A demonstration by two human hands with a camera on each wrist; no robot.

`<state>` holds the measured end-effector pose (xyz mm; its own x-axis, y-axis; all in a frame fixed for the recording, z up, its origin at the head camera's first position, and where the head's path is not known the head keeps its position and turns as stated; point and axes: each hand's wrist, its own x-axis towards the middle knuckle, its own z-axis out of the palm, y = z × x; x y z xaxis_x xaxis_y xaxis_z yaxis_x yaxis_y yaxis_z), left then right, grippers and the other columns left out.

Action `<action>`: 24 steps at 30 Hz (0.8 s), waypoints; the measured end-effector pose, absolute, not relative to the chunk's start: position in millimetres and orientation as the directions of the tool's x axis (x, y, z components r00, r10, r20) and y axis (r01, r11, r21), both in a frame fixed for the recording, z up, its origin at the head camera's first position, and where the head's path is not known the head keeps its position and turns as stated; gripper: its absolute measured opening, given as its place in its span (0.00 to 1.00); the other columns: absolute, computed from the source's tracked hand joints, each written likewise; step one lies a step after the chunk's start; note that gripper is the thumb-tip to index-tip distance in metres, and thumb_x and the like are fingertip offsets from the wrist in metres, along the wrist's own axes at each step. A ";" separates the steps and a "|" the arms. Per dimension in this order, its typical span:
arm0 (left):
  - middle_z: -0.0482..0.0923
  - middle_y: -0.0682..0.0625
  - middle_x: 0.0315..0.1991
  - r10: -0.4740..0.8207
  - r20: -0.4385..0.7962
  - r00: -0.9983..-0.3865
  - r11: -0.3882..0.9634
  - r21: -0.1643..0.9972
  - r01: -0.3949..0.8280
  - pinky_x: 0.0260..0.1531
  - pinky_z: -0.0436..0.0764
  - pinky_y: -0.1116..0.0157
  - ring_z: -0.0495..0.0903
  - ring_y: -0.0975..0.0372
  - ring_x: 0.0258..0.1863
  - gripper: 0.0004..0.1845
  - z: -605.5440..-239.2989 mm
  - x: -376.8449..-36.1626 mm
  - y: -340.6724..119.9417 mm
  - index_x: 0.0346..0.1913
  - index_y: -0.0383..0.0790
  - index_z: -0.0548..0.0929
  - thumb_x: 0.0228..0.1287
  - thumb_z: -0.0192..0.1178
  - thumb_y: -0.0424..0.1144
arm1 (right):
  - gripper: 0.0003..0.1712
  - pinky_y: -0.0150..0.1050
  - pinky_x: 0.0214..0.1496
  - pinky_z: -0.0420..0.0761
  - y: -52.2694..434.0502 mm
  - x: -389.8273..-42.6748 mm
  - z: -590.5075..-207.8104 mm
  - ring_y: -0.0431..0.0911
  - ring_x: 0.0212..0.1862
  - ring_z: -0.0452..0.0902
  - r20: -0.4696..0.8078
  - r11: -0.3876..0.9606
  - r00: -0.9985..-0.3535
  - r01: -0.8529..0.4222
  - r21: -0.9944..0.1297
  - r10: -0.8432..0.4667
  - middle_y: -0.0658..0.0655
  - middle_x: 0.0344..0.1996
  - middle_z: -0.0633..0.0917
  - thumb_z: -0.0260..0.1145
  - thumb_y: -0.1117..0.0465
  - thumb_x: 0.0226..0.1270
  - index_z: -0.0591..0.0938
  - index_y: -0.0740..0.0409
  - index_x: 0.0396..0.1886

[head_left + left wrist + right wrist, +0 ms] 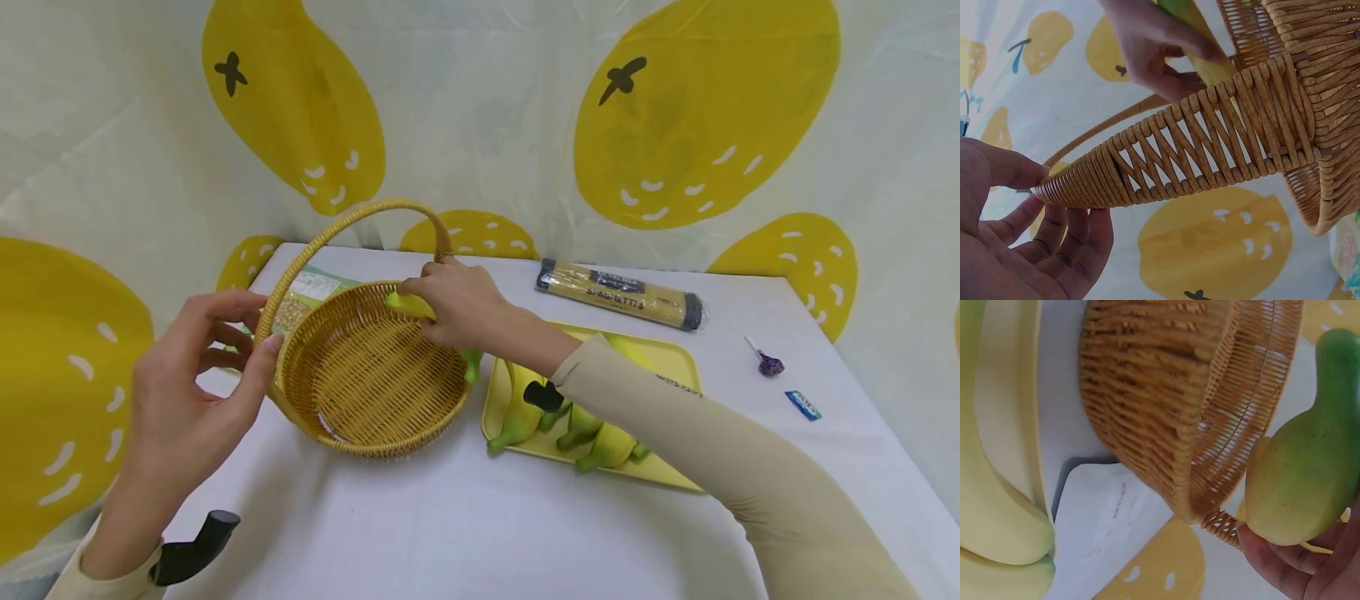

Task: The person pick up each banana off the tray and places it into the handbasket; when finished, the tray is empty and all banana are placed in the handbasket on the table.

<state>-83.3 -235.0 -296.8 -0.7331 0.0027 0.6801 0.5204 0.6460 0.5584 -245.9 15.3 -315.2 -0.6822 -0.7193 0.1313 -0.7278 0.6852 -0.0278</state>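
A round wicker basket (367,383) stands tilted on the table, its arched handle (1172,153) rising on the left. My left hand (187,375) pinches that handle between thumb and fingers. Over the basket's right rim, my right hand (465,304) holds a yellow banana with a green stem (1310,481). In the head view the hand covers the banana's middle; one yellow end shows over the basket and the green stem hangs outside the rim. To the right, several more bananas (519,417) lie on a yellow tray (678,358), partly hidden by my right sleeve.
Behind the tray lies a pack of spaghetti (618,294). A lollipop (768,363) and a small blue packet (803,405) are at the right. A bag of grains (294,312) lies behind the basket's left side. Patterned cloth (480,125) hangs behind the table.
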 end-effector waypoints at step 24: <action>0.80 0.49 0.44 0.010 0.680 -0.733 0.637 0.561 0.529 0.40 0.79 0.82 0.78 0.67 0.35 0.26 -298.5 -79.9 -234.5 0.61 0.31 0.82 0.59 0.69 0.18 | 0.34 0.43 0.37 0.81 -31.6 -266.2 -327.8 0.49 0.52 0.75 -0.035 0.636 -0.641 -0.765 0.102 -0.766 0.50 0.52 0.81 0.72 0.46 0.71 0.77 0.38 0.75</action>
